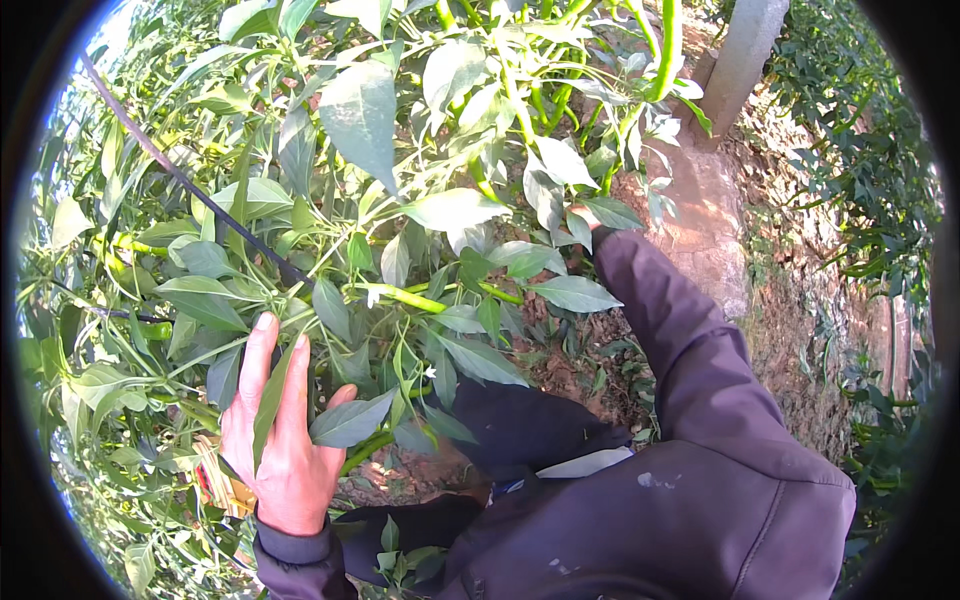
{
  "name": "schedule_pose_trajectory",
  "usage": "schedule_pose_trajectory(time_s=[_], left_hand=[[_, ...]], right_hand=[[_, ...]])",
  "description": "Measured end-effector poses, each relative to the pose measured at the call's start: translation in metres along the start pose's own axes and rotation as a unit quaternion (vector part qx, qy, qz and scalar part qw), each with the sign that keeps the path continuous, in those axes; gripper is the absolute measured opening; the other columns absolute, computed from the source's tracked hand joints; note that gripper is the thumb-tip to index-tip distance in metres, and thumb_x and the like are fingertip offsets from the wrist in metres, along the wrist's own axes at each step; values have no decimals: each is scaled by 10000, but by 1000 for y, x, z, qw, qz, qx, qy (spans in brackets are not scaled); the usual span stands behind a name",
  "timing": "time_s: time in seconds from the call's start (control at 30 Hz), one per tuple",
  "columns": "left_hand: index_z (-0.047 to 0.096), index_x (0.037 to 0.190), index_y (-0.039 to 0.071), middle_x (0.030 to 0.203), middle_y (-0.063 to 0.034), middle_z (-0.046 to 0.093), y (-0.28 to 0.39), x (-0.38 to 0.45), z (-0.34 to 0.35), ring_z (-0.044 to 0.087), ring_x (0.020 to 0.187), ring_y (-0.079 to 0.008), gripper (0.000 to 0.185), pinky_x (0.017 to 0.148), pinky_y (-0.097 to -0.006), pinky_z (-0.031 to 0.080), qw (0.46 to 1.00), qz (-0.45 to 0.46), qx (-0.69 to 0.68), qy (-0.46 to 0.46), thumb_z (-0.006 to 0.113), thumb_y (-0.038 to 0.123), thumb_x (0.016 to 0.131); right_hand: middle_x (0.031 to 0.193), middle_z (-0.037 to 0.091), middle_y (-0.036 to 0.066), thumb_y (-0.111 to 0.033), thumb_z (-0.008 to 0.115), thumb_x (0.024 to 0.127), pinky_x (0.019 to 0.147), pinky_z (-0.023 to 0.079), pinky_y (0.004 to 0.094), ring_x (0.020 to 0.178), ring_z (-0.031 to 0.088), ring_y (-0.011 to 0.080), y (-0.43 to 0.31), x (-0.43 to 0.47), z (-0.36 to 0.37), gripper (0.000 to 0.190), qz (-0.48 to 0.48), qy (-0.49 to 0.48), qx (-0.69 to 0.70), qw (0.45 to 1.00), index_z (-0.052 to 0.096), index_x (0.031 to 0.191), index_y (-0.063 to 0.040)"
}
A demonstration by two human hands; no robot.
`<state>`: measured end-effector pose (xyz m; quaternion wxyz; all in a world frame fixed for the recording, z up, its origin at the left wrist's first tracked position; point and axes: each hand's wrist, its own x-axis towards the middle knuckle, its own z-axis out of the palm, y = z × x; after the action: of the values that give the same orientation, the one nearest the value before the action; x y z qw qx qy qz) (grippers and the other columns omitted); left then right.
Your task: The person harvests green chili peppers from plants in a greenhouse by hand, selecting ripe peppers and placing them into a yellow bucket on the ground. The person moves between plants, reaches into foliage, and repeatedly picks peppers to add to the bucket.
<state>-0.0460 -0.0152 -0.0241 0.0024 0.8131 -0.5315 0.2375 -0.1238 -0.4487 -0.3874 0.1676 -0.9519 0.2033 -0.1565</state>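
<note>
My left hand (289, 450) lies among the leaves of a green chili pepper plant (262, 195), its fingers spread. One long leaf (271, 405) passes between two of the fingers, and another leaf (352, 421) lies by the thumb. Beyond the fingertips, a pale green chili pepper (405, 298) hangs near a small white flower (430, 372). My right hand (587, 217) reaches into the foliage; leaves hide nearly all of it, so its grip is unseen. Long chili peppers (666, 52) hang in the sunlit growth above it.
A dark cord or thin hose (187, 184) slants through the plants at left. At upper right stands a concrete post (742, 67) beside a bare soil path (697, 195). Another row of pepper plants (862, 150) borders the right. A yellow and red object (225, 484) sits behind my left wrist.
</note>
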Motion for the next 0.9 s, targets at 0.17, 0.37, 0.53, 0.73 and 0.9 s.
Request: schedule_pose_trajectory(time_s=[0.17,0.37,0.53,0.73,0.9], left_hand=[[710,1297,44,1515,-141,591,5,1,-1,658,1266,-324,575,970,-417,536,1000,9,-12,27,880,276,800],[704,1300,55,1507,-111,594,16,0,-3,652,1253,-320,580,993,-419,538,998,20,-32,57,887,246,784],[693,1321,74,1521,-117,575,37,-6,-5,639,1270,-329,623,1011,-428,539,995,50,-60,67,891,214,747],[678,1331,70,1527,-134,560,83,-13,-16,606,1321,-355,680,1078,-449,515,987,78,-131,47,905,248,714],[732,1203,29,1442,-181,617,120,-27,-29,567,1349,-419,587,1108,-511,476,953,99,-281,61,911,281,705]], right_hand=[[1053,668,166,-374,702,971,780,586,530,892,709,426,-29,-98,-40,336,57,-74,-8,996,633,1125,-83],[950,615,165,-270,742,958,727,531,499,861,662,417,-77,-198,-107,281,23,28,105,994,585,994,-41],[779,565,76,-145,696,1011,689,475,374,756,595,230,-93,-253,-144,141,144,22,296,944,638,967,-23],[917,693,31,-257,545,1114,674,443,246,735,526,73,-127,-265,-193,261,145,94,512,841,636,1010,-35],[901,666,107,-353,505,1125,663,461,252,731,555,110,-179,-266,-245,346,111,112,578,800,543,942,-63]])
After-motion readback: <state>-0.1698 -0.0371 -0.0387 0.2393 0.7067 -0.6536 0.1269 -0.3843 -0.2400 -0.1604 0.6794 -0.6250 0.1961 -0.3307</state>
